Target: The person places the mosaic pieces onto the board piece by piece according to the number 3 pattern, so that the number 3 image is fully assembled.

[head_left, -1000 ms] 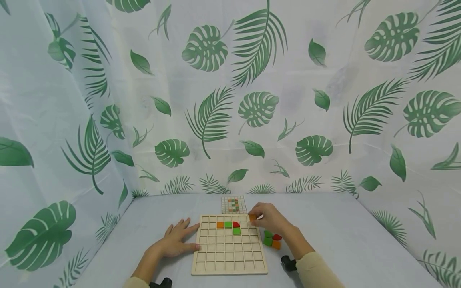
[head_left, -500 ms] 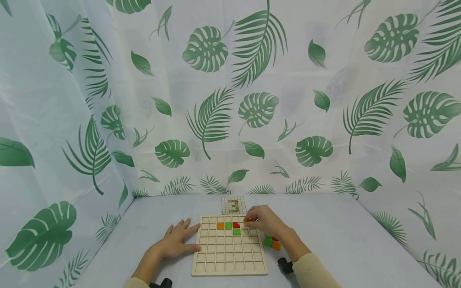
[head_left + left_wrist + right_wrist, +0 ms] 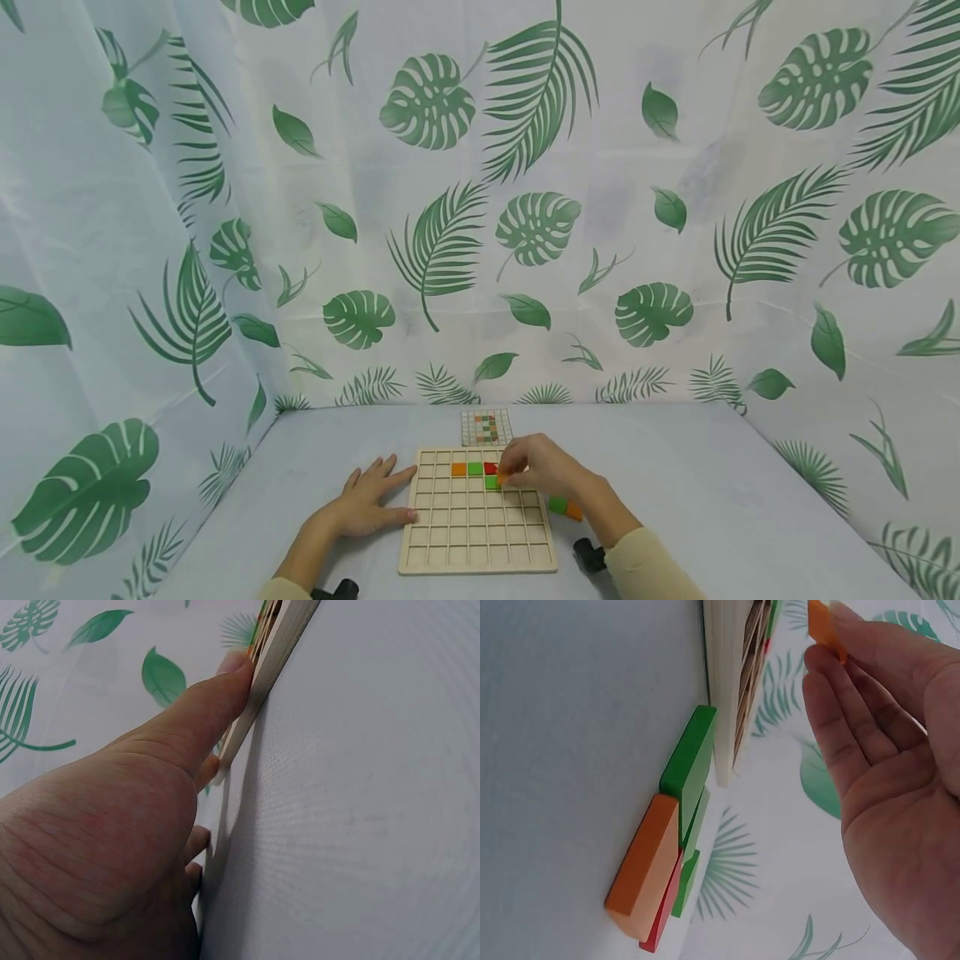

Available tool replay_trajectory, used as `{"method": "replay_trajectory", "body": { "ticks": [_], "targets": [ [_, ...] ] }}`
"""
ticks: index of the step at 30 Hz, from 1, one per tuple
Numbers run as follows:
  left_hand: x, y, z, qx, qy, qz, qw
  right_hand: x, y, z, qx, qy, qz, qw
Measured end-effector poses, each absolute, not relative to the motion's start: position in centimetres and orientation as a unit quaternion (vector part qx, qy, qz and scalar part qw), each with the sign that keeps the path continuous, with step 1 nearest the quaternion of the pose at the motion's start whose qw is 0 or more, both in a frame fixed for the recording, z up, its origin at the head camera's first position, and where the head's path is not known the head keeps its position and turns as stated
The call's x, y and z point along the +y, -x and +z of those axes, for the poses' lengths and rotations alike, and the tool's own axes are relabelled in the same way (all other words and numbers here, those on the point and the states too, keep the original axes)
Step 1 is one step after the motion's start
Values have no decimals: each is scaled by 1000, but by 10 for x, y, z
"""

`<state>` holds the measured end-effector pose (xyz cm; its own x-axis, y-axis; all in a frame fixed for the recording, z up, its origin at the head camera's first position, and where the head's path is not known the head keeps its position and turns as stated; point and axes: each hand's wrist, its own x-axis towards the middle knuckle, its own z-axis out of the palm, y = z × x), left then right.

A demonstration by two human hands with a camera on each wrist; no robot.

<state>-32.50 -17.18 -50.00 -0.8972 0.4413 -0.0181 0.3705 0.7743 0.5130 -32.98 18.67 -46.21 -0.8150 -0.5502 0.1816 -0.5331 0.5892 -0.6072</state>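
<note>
A pale wooden grid board [image 3: 480,533] lies on the table. Along one of its far rows sit an orange tile [image 3: 459,470], a green tile [image 3: 476,469] and a partly covered red tile [image 3: 491,468]; another green tile [image 3: 492,482] is just below the red one. My right hand [image 3: 543,467] pinches an orange tile [image 3: 822,624] between thumb and fingertips, over the board beside that lower green tile. With fingers spread, my left hand [image 3: 363,504] rests at the board's left edge, its thumb [image 3: 225,686] touching the side.
Behind the board lies a small pattern card [image 3: 486,427] with coloured squares. Right of the board, under my right forearm, are several loose tiles, among them green [image 3: 688,754], orange [image 3: 643,866] and red [image 3: 662,900]. A leaf-print curtain [image 3: 465,350] closes off the back.
My right hand has carried the orange tile leftward and nearer, from the board's far right corner to beside the lower green tile. The left hand has stayed put.
</note>
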Motion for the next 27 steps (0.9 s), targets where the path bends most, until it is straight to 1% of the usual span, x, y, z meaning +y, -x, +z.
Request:
{"method": "replay_trajectory", "body": {
  "ticks": [19, 27],
  "targets": [
    [-171, 326, -501, 941, -212, 256, 69, 177, 322, -464, 893, 324, -308, 45],
    [-171, 325, -501, 942, -213, 253, 65, 176, 322, -466, 895, 324, -302, 49]
  ]
}}
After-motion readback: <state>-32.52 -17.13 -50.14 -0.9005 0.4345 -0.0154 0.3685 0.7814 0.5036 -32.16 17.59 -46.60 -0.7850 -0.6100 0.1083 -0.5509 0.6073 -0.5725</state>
